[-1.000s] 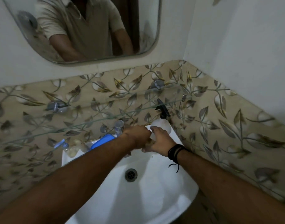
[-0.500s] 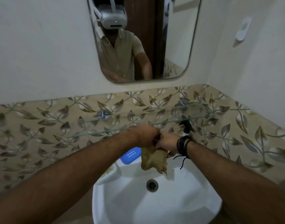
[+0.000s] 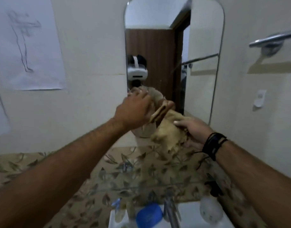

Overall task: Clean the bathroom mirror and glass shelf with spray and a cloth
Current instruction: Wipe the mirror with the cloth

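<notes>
A tall rounded mirror (image 3: 200, 66) hangs on the wall ahead. A tan cloth (image 3: 169, 135) is held up in front of its lower part. My left hand (image 3: 134, 109) grips the cloth's upper edge, and my right hand (image 3: 194, 130), with dark bands on the wrist, holds its right side. The glass shelf (image 3: 141, 186) runs across the leaf-patterned tiles below my arms. A clear spray bottle (image 3: 210, 209) with a black trigger stands on the basin's right corner, under the shelf.
The white basin (image 3: 187, 214) carries a chrome tap (image 3: 171, 206), a blue soap box (image 3: 148, 214) and a small bottle (image 3: 118, 211). A chrome towel rail (image 3: 273, 38) juts from the right wall. Paper sketches (image 3: 26, 43) hang on the left wall.
Both hands lifted the cloth from just above the basin up to the lower part of the mirror. My view tilted upward, so the basin dropped to the bottom edge.
</notes>
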Demonstrator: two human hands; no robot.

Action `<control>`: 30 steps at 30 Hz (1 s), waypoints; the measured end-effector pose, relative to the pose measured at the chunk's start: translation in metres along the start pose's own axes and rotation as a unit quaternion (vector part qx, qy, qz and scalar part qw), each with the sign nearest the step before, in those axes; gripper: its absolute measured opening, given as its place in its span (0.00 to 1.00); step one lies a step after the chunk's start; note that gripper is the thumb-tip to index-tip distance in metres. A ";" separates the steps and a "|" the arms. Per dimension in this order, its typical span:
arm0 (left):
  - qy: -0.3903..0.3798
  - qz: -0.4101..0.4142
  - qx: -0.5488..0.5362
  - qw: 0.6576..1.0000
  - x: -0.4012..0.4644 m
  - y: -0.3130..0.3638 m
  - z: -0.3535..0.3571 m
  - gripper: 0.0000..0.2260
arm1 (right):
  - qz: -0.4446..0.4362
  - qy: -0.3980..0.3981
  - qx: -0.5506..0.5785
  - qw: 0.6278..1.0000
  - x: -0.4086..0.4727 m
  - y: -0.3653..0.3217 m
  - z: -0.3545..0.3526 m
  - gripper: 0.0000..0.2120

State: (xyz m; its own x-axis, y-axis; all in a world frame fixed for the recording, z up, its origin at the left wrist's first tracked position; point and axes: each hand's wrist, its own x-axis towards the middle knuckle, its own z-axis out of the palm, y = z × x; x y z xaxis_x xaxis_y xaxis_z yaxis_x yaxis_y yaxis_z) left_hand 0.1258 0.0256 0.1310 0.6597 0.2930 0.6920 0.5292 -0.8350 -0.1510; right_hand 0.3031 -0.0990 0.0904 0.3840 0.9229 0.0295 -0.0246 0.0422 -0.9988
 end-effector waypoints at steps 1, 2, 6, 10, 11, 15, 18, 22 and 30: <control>0.033 -0.027 0.020 0.999 0.011 -0.012 -0.007 0.17 | -0.041 0.069 -0.006 0.997 0.006 -0.017 0.001 0.09; 0.067 -0.049 0.037 0.996 0.024 -0.025 -0.015 0.17 | -0.091 0.128 -0.009 0.988 0.014 -0.038 0.002 0.08; 0.145 -0.115 0.114 0.976 0.065 -0.070 -0.045 0.23 | -0.316 0.280 -0.031 0.906 0.031 -0.133 0.006 0.07; 0.102 -0.136 0.147 0.974 0.089 -0.094 -0.056 0.33 | -0.472 0.340 -0.113 0.805 0.051 -0.225 0.023 0.10; 0.101 -0.134 0.153 0.974 0.089 -0.096 -0.053 0.35 | -0.497 0.356 -0.160 0.775 0.059 -0.240 0.027 0.12; 0.148 -0.111 0.187 0.965 0.087 -0.113 -0.034 0.29 | -0.489 0.387 -0.447 0.641 0.104 -0.267 0.059 0.24; 0.169 -0.083 0.203 0.961 0.088 -0.126 -0.029 0.30 | -0.462 0.336 -0.579 0.582 0.133 -0.255 0.086 0.34; 0.197 -0.066 0.200 0.958 0.090 -0.136 -0.014 0.29 | -0.503 0.356 -0.521 0.591 0.156 -0.251 0.102 0.31; 0.230 -0.064 0.181 0.954 0.083 -0.135 0.003 0.29 | -0.537 0.354 -0.578 0.502 0.172 -0.184 0.125 0.29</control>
State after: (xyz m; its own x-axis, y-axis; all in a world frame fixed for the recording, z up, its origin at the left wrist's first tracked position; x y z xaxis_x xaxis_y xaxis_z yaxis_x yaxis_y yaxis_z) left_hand 0.1102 0.1643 0.2064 0.3175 0.0764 0.9452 0.7942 -0.5660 -0.2211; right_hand 0.2578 0.0996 0.2841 -0.1557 0.2209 0.9628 0.9424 -0.2590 0.2118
